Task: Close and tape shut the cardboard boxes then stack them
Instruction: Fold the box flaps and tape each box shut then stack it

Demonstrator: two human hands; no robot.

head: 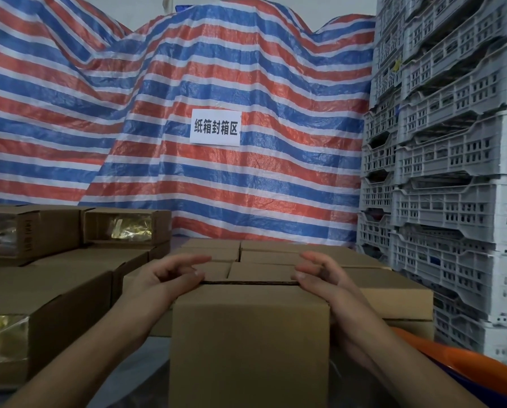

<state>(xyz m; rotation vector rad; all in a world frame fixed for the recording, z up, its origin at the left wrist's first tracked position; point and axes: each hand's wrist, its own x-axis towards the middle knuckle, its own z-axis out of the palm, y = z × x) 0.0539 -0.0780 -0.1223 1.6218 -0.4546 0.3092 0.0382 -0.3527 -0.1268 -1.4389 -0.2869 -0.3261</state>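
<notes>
A brown cardboard box [249, 343] stands right in front of me, its top flaps folded down. My left hand [167, 278] rests at the box's top left corner, thumb on the front edge and fingers curved over the flap. My right hand [319, 275] does the same at the top right corner, thumb pressing the edge. No tape shows on the box from here. Beyond it lie several closed cardboard boxes [264, 254] laid flat in rows.
Taped boxes with shiny tape [131, 228] are stacked at the left, another at the lower left [5, 340]. Grey plastic crates [452, 172] tower at the right. A striped tarp with a paper sign [216, 127] hangs behind. An orange rim [464, 360] curves at the lower right.
</notes>
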